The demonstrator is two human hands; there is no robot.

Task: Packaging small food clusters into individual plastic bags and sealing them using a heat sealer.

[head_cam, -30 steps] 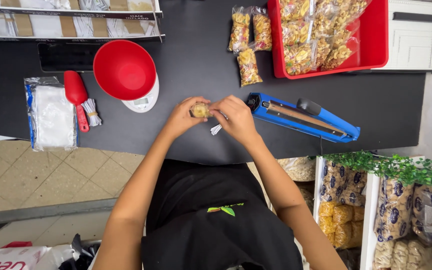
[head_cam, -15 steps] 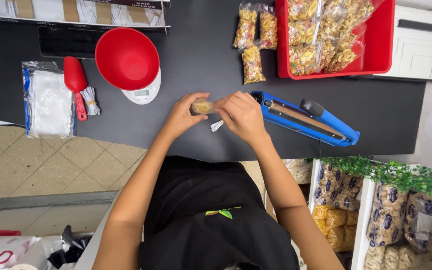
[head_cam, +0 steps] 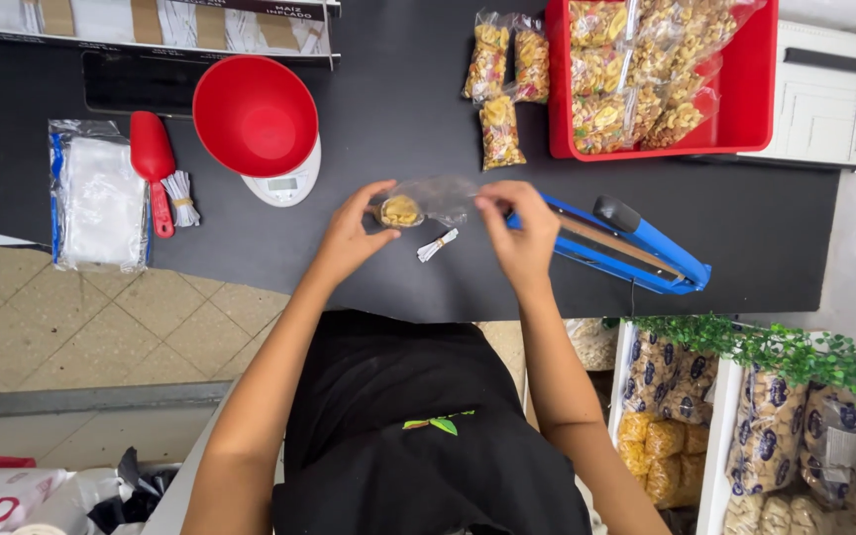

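Both hands share one small clear bag of snack mix [head_cam: 418, 205] above the black table [head_cam: 250, 267], at ten o'clock from the blue heat sealer [head_cam: 616, 246]. Left hand [head_cam: 354, 236] pinches the filled end, right hand [head_cam: 519, 230] pinches the empty neck. Light, floppy, slippery film; it's best held by the neck.

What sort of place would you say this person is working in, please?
Probably a small snack-packing counter: a red bowl on a scale, a blue heat sealer, and a red tray of filled snack bags.
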